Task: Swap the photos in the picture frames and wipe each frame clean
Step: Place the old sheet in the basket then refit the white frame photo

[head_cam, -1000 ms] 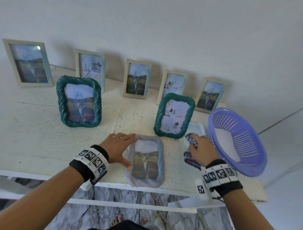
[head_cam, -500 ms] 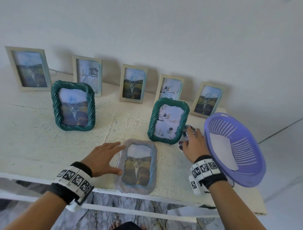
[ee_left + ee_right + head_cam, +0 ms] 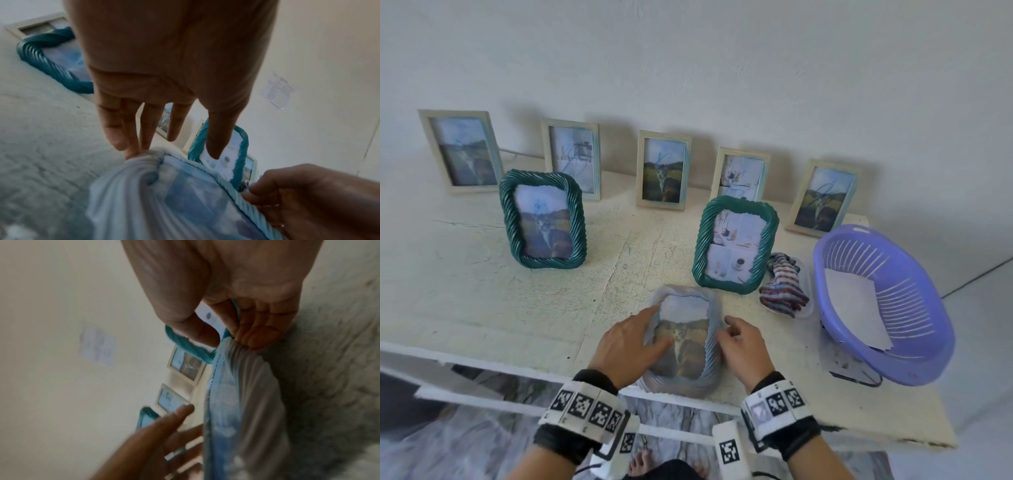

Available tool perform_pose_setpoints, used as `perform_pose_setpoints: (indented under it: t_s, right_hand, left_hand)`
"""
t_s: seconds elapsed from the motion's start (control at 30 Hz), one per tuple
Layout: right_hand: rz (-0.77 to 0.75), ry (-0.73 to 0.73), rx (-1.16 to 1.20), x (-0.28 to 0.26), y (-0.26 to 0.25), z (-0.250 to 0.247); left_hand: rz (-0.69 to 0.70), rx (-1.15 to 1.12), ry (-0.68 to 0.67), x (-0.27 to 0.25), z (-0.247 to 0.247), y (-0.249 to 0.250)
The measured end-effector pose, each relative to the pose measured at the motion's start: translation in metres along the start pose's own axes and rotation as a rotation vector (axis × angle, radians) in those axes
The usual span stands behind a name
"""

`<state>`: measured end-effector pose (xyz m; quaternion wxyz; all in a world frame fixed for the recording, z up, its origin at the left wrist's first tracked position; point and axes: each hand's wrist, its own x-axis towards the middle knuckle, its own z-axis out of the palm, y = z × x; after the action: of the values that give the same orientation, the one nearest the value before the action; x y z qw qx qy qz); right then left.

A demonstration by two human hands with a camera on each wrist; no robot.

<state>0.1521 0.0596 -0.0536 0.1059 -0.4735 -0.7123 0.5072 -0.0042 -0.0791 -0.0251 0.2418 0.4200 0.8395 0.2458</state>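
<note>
Both hands have closed in on the pale blue frame (image 3: 681,337) since a second ago — the right hand (image 3: 743,346) has let go of the striped cloth (image 3: 784,287), which now lies beside the purple basket (image 3: 914,329). That hand curls its fingers (image 3: 257,335) under the frame's right rim, thumb above it. The left hand (image 3: 625,344) lies flat with straight fingers (image 3: 131,146) on the left rim and glass. The frame lies face up at the near edge of the rough white table (image 3: 482,291), partly overhanging, just in front of a standing green rope-twist frame (image 3: 736,245).

It looks light and rigid, its twisted ridges giving good purchase — but the glazed front is probably fragile and smudges easily, so the rims are the place to hold. Five plain cream frames (image 3: 663,169) lean along the wall.
</note>
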Motion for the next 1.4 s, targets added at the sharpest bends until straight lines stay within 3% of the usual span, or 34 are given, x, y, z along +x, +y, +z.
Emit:
perform_pose_setpoints:
  t_s: [0.13,0.27,0.33,0.43,0.6,0.7,0.87,1.0,1.07,1.23,1.4]
  right_hand:
    - [0.093,-0.011,0.456,-0.009,-0.007,-0.01]
    - [-0.031,-0.162,0.85,-0.034,-0.03,-0.014]
    - [-0.147,-0.193,0.891,-0.044,-0.045,-0.018]
    - [-0.301,-0.189,0.723,-0.053,-0.059,-0.022]
    - [-0.405,-0.08,0.35,-0.054,-0.061,-0.023]
    - [-0.418,-0.054,0.227,-0.055,-0.061,-0.029]
    - [-0.683,0.207,-0.212,-0.048,-0.055,-0.051]
    - [-0.618,0.312,-0.449,-0.044,-0.06,-0.045]
    - [-0.584,0.219,-0.269,-0.046,-0.064,-0.032]
    - [-0.104,-0.172,0.833,-0.036,-0.095,-0.007]
    - [-0.042,-0.266,1.074,0.003,-0.109,0.015]
  left_hand:
    - [-0.005,-0.164,-0.04,-0.005,0.004,0.015]
    - [-0.064,-0.503,-0.091,-0.007,0.014,0.032]
    - [-0.059,-0.692,-0.098,-0.008,0.016,0.043]
    - [-0.065,-1.002,-0.117,-0.009,0.016,0.055]
    - [-0.009,-1.188,-0.142,-0.017,0.008,0.068]
    - [-0.02,-1.156,-0.121,-0.015,0.003,0.067]
    - [-0.052,-1.04,-0.079,-0.013,-0.004,0.059]
    - [-0.027,-0.945,-0.037,-0.01,-0.007,0.054]
    - [0.006,-0.882,-0.01,-0.008,-0.008,0.052]
    - [0.092,-0.672,0.164,0.0,-0.024,0.024]
    - [-0.007,-0.941,0.119,0.028,-0.063,-0.013]
